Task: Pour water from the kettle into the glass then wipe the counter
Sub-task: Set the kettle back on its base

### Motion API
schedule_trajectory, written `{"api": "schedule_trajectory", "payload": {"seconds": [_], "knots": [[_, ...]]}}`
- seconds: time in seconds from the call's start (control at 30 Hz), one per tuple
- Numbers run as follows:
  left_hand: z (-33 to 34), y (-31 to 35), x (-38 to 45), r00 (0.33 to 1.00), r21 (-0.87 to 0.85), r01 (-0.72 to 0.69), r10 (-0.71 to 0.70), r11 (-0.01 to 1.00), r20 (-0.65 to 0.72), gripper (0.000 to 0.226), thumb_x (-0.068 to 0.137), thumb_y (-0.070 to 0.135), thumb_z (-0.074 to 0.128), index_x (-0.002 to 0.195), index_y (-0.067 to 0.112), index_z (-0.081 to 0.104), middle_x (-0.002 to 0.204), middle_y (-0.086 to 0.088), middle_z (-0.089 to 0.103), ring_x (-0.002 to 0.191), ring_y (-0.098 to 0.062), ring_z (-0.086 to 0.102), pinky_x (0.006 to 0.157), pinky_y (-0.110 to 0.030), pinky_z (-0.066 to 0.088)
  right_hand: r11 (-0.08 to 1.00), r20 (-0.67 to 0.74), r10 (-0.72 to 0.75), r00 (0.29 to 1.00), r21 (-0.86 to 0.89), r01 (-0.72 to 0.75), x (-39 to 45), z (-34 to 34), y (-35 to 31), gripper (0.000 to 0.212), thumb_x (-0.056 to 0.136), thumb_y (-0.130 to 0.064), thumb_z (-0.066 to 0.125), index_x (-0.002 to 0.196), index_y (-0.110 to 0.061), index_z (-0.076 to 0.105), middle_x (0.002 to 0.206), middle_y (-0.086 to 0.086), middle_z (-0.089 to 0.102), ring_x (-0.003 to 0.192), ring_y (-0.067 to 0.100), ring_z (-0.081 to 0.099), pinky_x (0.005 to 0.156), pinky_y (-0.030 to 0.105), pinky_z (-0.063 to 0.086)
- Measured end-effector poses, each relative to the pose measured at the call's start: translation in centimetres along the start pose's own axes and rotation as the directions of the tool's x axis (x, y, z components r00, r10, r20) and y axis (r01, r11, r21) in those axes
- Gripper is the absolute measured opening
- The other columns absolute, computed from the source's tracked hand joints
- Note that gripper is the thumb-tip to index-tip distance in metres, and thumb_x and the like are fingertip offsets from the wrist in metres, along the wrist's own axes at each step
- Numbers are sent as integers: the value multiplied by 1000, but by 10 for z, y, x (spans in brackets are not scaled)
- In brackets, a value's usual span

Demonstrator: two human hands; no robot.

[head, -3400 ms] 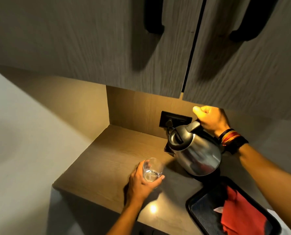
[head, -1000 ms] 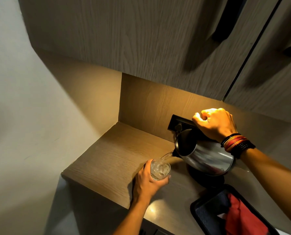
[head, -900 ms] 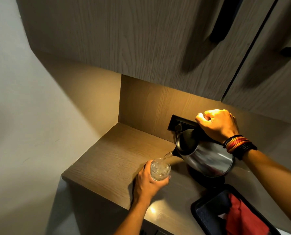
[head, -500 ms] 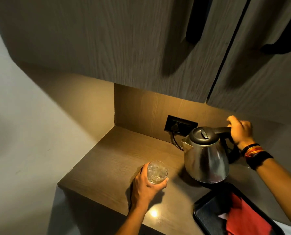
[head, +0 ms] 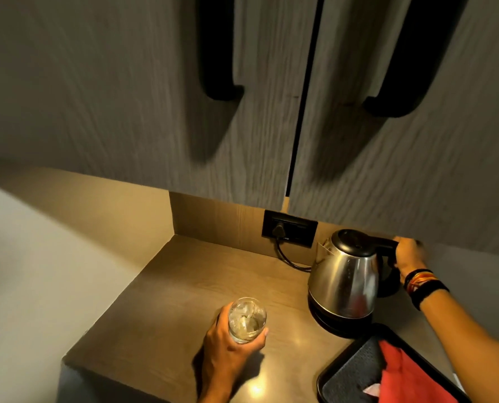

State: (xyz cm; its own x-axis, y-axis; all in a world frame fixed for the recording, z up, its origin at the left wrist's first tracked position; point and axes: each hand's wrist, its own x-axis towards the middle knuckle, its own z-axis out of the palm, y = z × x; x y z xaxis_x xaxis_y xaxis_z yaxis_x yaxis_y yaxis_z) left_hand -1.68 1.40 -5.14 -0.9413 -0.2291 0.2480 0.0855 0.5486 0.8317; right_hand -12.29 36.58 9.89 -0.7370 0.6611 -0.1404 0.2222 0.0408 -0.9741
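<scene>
A steel kettle with a black lid stands upright on its black base at the back right of the wooden counter. My right hand is wrapped around its black handle. A clear glass holding water sits on the counter near the front edge, and my left hand grips it from the left and below. A red cloth lies in a black tray at the front right.
The black tray sits at the counter's front right corner. A black wall socket with the kettle's cord plugged in is behind. Overhead cupboards with black handles hang low over the counter. A wall closes the left side.
The kettle went from tilted and pouring into the glass to upright on its base. The glass now holds more water. Both hands keep their grips.
</scene>
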Motion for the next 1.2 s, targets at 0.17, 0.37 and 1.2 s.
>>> {"api": "schedule_trajectory", "payload": {"seconds": [0.17, 0.37, 1.2], "knots": [[1, -1, 1, 1000, -14, 7, -7, 1000, 5, 80, 55, 58, 91, 122, 25, 63, 110, 4, 71, 94, -17, 68, 82, -37, 62, 1000, 13, 20, 1000, 22, -20, 5, -1, 11, 32, 91, -11, 45, 59, -16, 50, 56, 4, 49, 53, 21, 42, 49, 28, 32], [1, 1, 0, 1000, -15, 2, -2, 1000, 1, 79, 57, 52, 94, 123, 23, 61, 110, 3, 70, 95, -17, 66, 83, -35, 61, 998, -48, -47, 998, -42, 45, 24, -4, 23, 36, 95, -14, 37, 59, -18, 38, 61, 6, 36, 53, 20, 33, 50, 28, 28], [8, -9, 2, 998, -26, -61, 62, 998, 6, 73, 62, 48, 92, 120, 16, 62, 103, -2, 69, 85, -16, 63, 67, -11, 44, 930, -169, -302, 938, -267, 252, -15, -33, 26, 53, 92, -53, 46, 90, -5, 68, 89, 13, 67, 87, 33, 62, 76, 37, 48]]}}
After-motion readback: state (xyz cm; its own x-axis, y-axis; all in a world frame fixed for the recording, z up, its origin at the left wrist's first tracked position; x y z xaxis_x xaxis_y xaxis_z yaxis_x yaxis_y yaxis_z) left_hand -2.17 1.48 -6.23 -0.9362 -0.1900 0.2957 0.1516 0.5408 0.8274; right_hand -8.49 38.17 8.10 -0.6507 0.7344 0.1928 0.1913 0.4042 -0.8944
